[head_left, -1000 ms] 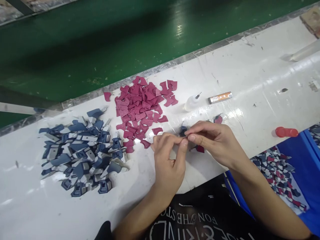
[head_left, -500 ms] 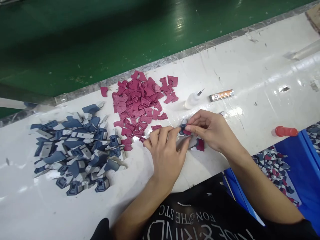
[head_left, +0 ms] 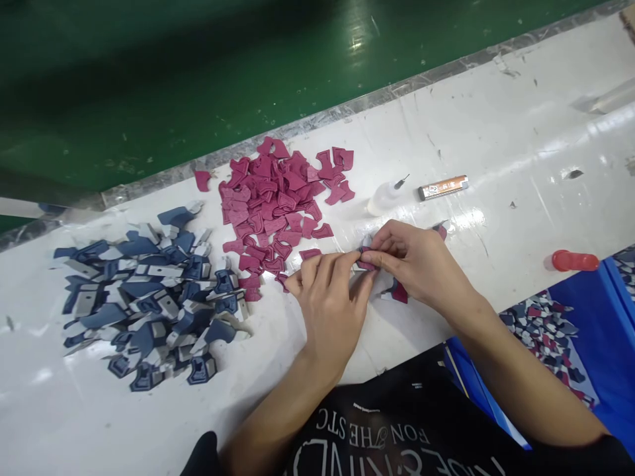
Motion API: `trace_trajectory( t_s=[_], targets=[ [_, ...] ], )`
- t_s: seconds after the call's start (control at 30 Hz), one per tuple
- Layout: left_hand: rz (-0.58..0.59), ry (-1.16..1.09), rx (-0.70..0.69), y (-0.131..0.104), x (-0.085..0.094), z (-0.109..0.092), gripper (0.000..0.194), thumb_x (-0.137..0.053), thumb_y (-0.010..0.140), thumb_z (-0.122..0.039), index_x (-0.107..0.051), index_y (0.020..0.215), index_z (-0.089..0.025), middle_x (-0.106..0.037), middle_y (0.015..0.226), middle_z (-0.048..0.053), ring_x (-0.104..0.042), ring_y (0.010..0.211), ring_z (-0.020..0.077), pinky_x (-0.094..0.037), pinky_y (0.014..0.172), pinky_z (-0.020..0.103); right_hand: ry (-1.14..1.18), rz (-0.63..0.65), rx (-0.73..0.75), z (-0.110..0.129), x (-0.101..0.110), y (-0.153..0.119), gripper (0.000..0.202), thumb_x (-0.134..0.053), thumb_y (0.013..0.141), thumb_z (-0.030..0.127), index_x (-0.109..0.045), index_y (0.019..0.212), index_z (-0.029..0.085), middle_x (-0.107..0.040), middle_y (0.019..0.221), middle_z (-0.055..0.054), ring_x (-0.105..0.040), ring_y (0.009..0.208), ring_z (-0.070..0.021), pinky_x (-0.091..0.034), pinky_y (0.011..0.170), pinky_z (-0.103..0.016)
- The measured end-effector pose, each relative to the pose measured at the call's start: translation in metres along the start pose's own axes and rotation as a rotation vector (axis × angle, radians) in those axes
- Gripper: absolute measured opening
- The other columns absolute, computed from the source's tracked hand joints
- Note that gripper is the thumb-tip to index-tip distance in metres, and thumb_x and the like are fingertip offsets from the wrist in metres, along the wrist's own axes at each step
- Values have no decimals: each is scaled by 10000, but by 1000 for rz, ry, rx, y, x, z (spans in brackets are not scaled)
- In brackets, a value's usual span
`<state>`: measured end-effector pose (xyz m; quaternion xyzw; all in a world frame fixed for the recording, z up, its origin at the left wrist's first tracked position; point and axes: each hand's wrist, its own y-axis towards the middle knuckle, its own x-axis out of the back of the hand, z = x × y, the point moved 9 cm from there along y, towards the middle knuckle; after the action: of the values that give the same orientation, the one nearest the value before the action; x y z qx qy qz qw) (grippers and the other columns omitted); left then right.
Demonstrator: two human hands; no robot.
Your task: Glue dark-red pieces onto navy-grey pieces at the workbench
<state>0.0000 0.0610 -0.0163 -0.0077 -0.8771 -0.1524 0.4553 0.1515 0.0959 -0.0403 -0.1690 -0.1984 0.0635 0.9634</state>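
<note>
Maroon piece point(head_left: 366, 266) on blue-grey part point(head_left: 367, 240), white table point(head_left: 278, 337)

Head view: right hand point(head_left: 421, 261), thumb and finger pinched on maroon piece; left hand point(head_left: 330, 297), half-curled, fingertips alongside, grip unclear. Leftward: maroon pile point(head_left: 270, 225); farther left, blue-grey pile point(head_left: 143, 289).

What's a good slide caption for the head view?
Left hand and right hand at a small maroon piece, near a maroon heap and blue-gray heap.

White lettering point(head_left: 374, 426) on the near black shirt point(head_left: 397, 390) includes "THE". Print on the far orange-labelled bar point(head_left: 443, 188) is illegible.
</note>
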Motion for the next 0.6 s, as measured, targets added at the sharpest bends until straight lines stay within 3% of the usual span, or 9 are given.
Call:
trace_trajectory(
  t_s=[0.1,0.3,0.4,0.6],
  targets=[
    [-33,6,-57,-1,6,-5,200,-789,992,-265,-670,1151,-244,-816,1039,1,-680,1072,251,-359,925,455,-91,30,-7,4,-1,0,171,-757,1001,283,-659,873,226,-751,761,-2,-715,663,-188,-507,592,-309],
    [-17,-20,-101,0,7,-10,168,-762,1002,-197,-667,1123,-264,-833,1103,-12,-739,1036,213,-360,899,441,-257,69,-81,4,-3,2,352,-708,1057,362,-569,762,231,-581,523,47,-498,396,-132,-340,469,-314],
    [-55,-7,-85,2,7,-10,164,-780,994,-239,-641,1081,-252,-833,1023,-25,-746,980,208,-366,893,435,-260,100,-135,0,-5,5,371,-713,1051,334,-577,725,221,-588,532,41,-492,409,-127,-349,495,-321],
    [-38,34,-134,2,4,-14,169,-753,992,-172,-670,1120,-245,-838,1060,-20,-739,1008,216,-351,901,441,-268,85,-83,0,-1,6,343,-733,1020,302,-614,711,215,-620,592,32,-548,516,-136,-358,521,-315]
  ],
)
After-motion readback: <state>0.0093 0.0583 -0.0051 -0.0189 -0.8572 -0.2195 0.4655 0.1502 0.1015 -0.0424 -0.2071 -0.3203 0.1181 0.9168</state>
